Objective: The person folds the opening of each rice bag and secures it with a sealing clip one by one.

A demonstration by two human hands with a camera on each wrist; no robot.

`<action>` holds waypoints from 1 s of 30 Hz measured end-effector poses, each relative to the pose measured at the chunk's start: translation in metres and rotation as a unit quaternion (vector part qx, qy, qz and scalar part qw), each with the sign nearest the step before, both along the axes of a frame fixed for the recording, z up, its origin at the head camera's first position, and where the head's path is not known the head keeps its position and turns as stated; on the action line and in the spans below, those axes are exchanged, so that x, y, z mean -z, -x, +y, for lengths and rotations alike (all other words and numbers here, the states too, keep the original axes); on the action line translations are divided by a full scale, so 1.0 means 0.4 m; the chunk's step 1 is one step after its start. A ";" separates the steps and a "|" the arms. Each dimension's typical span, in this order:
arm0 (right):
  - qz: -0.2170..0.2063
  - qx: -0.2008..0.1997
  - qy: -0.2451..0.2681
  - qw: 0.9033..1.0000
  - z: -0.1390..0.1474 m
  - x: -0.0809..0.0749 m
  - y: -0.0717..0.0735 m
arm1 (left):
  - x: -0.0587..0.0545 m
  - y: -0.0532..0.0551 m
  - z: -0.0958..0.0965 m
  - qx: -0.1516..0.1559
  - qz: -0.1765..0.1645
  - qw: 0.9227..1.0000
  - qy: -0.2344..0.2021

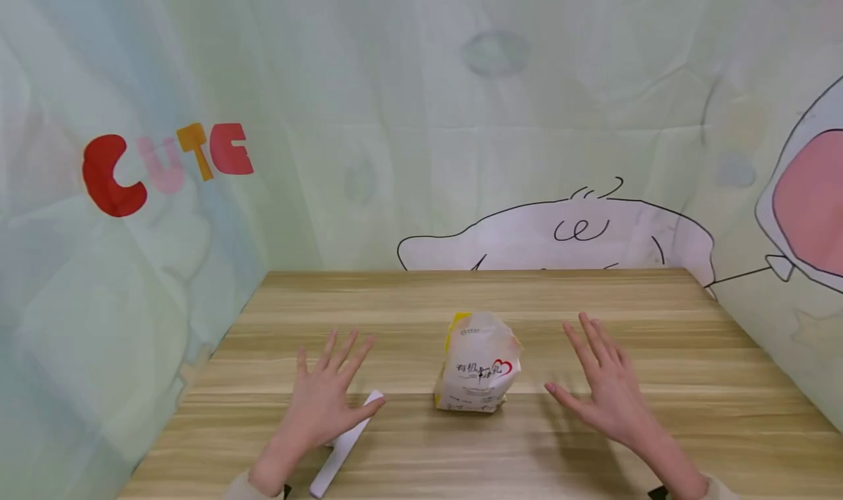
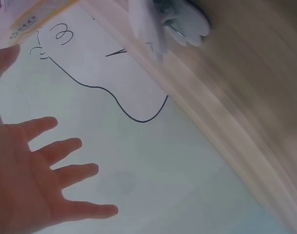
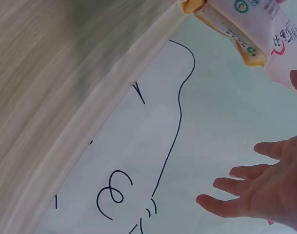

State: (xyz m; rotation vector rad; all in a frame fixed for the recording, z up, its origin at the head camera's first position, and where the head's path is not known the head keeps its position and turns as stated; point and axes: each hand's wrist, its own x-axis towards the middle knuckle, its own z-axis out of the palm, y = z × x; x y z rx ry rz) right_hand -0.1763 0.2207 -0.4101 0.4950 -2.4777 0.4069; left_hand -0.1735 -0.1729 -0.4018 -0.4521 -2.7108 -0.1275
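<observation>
White packet (image 1: 479,368) with yellow edges, dark printed characters and a red heart outline: upright on the wooden tabletop (image 1: 428,456), a little right of centre, lower half of the head view. Neither hand touches it.

Left hand (image 1: 321,406), lower left of centre: spread wide, fingers apart, holding nothing. A long white bar (image 1: 345,449) lies slantwise by it, partly covered by the thumb; contact cannot be told.

Right hand (image 1: 609,394), lower right: also spread wide, thumb toward the packet, holding nothing; shadow on the wood beneath.

Behind the table, a pale cloth backdrop (image 1: 369,61): coloured letters "CUTE" (image 1: 230,148) at upper left, line-drawn white figure (image 1: 514,236) right of centre, pink balloon shape (image 1: 813,200) at right edge.
</observation>
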 end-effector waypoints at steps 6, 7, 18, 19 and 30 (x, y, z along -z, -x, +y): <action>0.024 -0.032 0.024 0.999 -0.015 -0.007 -0.008 | 0.005 -0.007 -0.015 0.003 -0.003 1.000 -0.011; 0.026 -0.038 0.031 0.998 -0.018 -0.008 -0.009 | 0.005 -0.009 -0.016 0.004 -0.002 1.000 -0.010; 0.016 -0.118 0.147 0.982 -0.051 -0.015 -0.009 | -0.029 0.000 0.004 0.110 0.096 0.986 -0.075; 0.018 -0.122 0.155 0.980 -0.053 -0.016 -0.009 | -0.035 0.001 0.008 0.122 0.108 0.983 -0.081; 0.000 -0.141 0.224 0.964 -0.072 -0.027 -0.006 | -0.070 0.016 0.073 0.197 0.191 0.953 -0.127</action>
